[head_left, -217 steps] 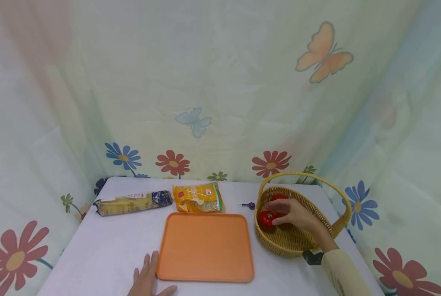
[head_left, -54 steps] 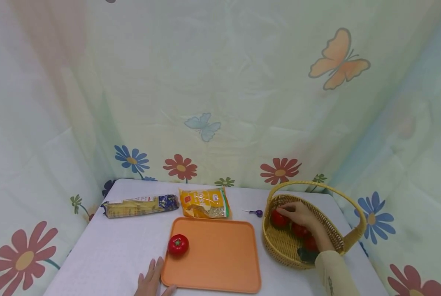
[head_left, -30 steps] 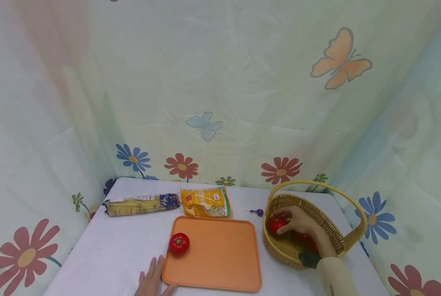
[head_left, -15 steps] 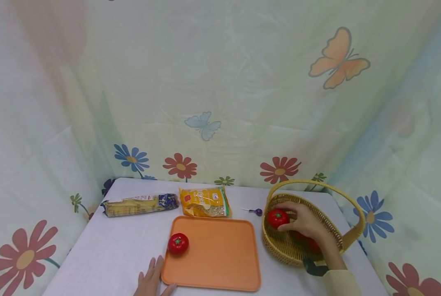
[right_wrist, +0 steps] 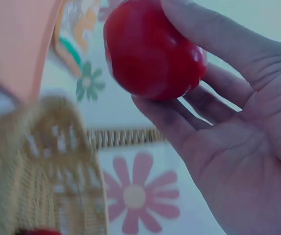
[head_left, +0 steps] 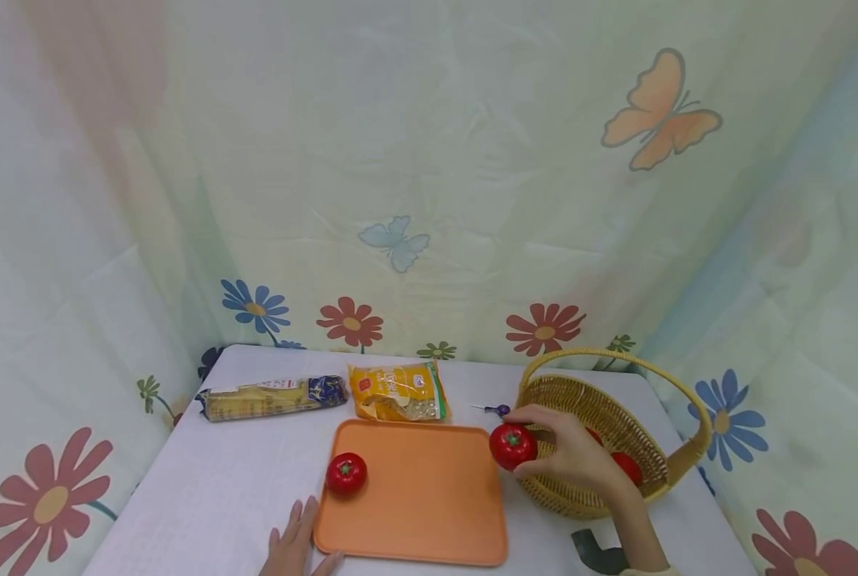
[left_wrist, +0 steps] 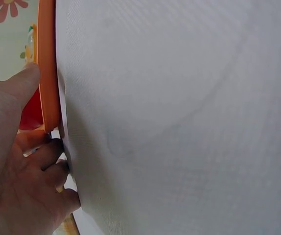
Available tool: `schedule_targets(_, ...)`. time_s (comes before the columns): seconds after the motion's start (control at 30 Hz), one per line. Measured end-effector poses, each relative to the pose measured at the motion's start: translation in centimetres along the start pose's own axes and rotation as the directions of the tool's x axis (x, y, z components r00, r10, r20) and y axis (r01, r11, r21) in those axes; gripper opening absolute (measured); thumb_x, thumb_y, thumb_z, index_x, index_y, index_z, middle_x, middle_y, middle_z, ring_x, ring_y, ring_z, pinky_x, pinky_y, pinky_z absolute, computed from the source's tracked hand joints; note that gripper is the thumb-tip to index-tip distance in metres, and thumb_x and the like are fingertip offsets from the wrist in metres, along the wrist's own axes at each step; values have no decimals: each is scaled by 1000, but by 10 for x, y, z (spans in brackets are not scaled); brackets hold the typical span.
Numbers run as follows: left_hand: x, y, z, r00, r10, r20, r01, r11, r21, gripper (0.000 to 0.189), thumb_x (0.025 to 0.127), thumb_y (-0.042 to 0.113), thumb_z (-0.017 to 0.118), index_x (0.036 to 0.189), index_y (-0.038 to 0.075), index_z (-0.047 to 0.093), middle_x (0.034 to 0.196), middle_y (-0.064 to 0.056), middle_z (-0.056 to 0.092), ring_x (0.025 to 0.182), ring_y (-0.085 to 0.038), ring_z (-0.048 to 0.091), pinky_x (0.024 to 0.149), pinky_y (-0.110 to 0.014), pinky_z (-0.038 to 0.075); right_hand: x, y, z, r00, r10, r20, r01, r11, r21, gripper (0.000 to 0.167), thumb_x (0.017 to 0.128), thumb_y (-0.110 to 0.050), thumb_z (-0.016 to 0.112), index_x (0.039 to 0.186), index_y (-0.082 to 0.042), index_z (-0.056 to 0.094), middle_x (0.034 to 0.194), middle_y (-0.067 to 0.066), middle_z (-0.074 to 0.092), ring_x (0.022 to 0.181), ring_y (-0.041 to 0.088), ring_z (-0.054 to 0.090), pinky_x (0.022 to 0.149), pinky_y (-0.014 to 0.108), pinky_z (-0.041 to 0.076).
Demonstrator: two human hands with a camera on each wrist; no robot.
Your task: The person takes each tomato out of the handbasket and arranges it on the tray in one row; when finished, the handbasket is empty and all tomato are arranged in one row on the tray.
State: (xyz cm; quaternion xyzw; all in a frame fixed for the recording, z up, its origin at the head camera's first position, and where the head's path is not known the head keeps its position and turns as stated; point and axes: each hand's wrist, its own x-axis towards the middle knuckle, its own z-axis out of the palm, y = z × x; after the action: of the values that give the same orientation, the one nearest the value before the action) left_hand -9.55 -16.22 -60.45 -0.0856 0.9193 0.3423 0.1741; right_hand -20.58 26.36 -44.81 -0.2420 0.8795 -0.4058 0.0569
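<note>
My right hand [head_left: 569, 456] grips a red tomato [head_left: 512, 446] between thumb and fingers, over the gap between the orange tray [head_left: 429, 496] and the wicker basket [head_left: 659, 448]. The right wrist view shows the same tomato [right_wrist: 152, 51] held clear of the basket's rim [right_wrist: 52, 107]. Another tomato [head_left: 346, 474] sits on the left part of the tray. Inside the basket, more red tomatoes [head_left: 627, 468] show partly behind my wrist. My left hand [head_left: 294, 544] rests at the tray's lower left corner, fingers relaxed; its thumb [left_wrist: 27, 81] touches the tray edge [left_wrist: 48, 63].
Along the back lie a long, gold-and-blue packet [head_left: 274, 398], a yellow bag [head_left: 398, 392] and a purple lollipop [head_left: 501, 410]. The basket's tall handle [head_left: 609, 352] arches over its right side. Printed curtains [head_left: 429, 160] close off the back and sides.
Over the earlier frames one tomato came onto the tray. In the last second my right hand has lifted a second tomato out of the basket, leftward toward the tray. The left hand stayed put.
</note>
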Motion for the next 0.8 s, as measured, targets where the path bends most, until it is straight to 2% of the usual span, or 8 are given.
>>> schedule_targets(0.23,1,-1,3,1000,15,-18,-15,1000,0,113,88,66,79,165,-4,34,167,-33,36,158,-54,24,126,-78,11,10,-17,48,999,-15,52,10,995,102,61,82,-16,97,136,-10,71,135,13,70,126,42,66,100,50,65)
schedule_targets(0.37,2,-1,4,1000,6,-23,-6,1000,8,113,87,66,80,165,-4,35,167,-33,37,158,-54,24,126,-78,12,21,-15,87,996,-65,58,53,981,189,65,80,-12,97,138,-2,68,138,17,69,128,43,65,103,47,63)
schedule_targets(0.53,2,1,4,999,-7,-34,8,1000,22,113,86,67,80,164,-3,36,167,-32,38,158,-53,26,127,-77,13,37,-13,137,994,-102,32,89,955,282,67,80,-10,97,140,0,67,139,18,68,129,40,65,105,40,62)
schedule_targets(0.67,1,2,2,999,-18,-30,19,999,28,112,87,64,81,164,-4,37,167,-32,38,158,-54,26,127,-77,13,47,-11,171,998,-59,12,52,953,299,67,83,-13,96,142,-1,66,138,12,68,130,35,64,107,36,61)
schedule_targets(0.8,0,3,1,999,-21,-26,22,999,34,111,87,64,81,164,-4,37,166,-33,38,157,-55,26,127,-78,14,53,-9,196,1000,11,-29,-3,963,270,65,83,-13,96,141,-5,68,134,4,67,128,30,63,108,38,61)
